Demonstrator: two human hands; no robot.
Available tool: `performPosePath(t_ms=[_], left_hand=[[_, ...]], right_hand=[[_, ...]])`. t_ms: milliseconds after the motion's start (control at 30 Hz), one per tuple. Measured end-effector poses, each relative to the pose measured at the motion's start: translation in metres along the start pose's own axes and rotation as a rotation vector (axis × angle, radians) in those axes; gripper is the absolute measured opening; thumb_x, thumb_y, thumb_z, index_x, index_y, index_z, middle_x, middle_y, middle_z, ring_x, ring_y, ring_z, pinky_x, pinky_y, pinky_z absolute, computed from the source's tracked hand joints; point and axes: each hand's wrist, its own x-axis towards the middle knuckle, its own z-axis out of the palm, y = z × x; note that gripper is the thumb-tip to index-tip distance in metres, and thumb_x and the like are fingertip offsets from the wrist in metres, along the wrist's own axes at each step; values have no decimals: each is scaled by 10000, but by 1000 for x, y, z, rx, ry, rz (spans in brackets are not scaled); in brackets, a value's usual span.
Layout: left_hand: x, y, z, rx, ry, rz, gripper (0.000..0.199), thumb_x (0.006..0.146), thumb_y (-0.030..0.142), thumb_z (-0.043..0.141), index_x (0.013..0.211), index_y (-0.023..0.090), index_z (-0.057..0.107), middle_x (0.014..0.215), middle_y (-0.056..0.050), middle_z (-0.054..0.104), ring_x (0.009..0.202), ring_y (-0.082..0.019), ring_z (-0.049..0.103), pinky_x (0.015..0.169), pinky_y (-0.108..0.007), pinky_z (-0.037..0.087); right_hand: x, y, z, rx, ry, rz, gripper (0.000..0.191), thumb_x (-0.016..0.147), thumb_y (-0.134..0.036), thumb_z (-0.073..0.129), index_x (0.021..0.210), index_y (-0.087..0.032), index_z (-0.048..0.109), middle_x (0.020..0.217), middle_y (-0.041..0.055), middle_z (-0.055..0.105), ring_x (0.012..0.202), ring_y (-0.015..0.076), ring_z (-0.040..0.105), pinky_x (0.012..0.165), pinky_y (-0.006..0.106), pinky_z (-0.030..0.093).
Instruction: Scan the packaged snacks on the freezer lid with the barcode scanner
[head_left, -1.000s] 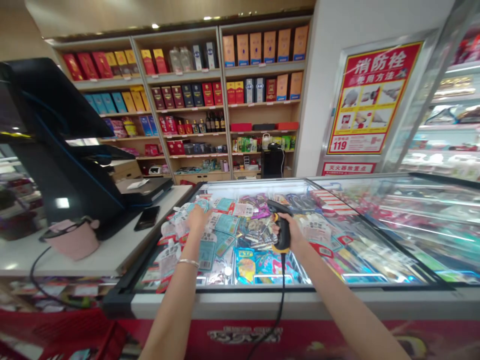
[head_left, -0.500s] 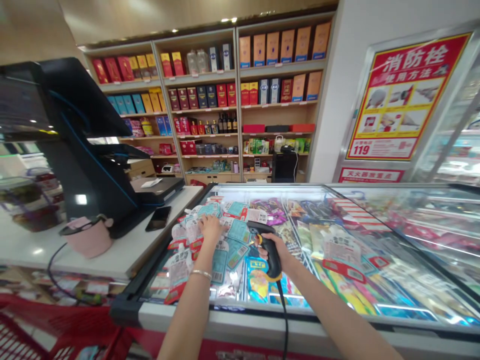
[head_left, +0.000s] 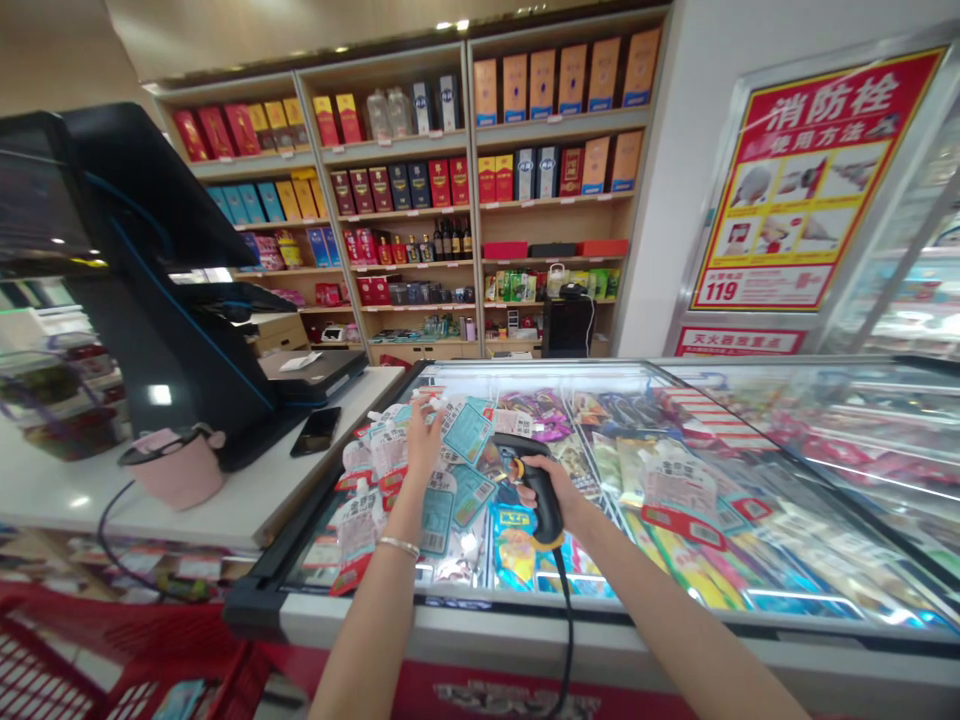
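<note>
My right hand is wrapped round a black and yellow barcode scanner, its head pointing left over the pile and its cable hanging down the freezer front. My left hand, with a bracelet at the wrist, pinches a teal and white spouted drink pouch near its spout end. That pouch lies tilted at the top of a heap of similar spouted pouches on the freezer's glass lid. The left fingertips are partly hidden. Farther right on the glass lies another group of pouches.
A chest freezer with packaged ice creams under its glass spans the front. On the left counter stand a checkout terminal, a phone and a pink pot-shaped holder. A red basket sits below. Stocked shelves stand behind.
My left hand has moved up and away across the heap, and the pouch at its fingers has shifted and tilted. The scanner stays in nearly the same place in my right hand.
</note>
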Motion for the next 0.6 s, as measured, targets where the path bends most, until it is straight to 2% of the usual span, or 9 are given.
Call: performPosePath(t_ms=[167, 333, 600], left_hand=[[3, 6, -10, 5, 139, -31, 356, 836, 374, 493, 1142, 195, 466, 1017, -79, 651, 878, -185, 625, 712, -298, 482], [3, 7, -13, 28, 166, -35, 358, 837, 377, 498, 1145, 195, 477, 991, -70, 658, 820, -171, 626, 723, -305, 481], [4, 6, -14, -46, 186, -19, 349, 822, 359, 530, 1133, 202, 499, 1015, -84, 656, 934, -194, 622, 761, -311, 490]], right_hand=[[0, 0, -1, -6, 22, 12, 182, 668, -298, 649, 747, -136, 627, 615, 1, 594, 396, 64, 420, 373, 190, 343], [0, 1, -2, -1, 25, 3, 157, 671, -295, 650, 707, -145, 617, 593, -2, 581, 408, 72, 433, 382, 192, 361], [2, 0, -4, 27, 74, 11, 157, 665, -290, 635, 706, -141, 608, 544, -12, 546, 396, 70, 422, 368, 192, 350]])
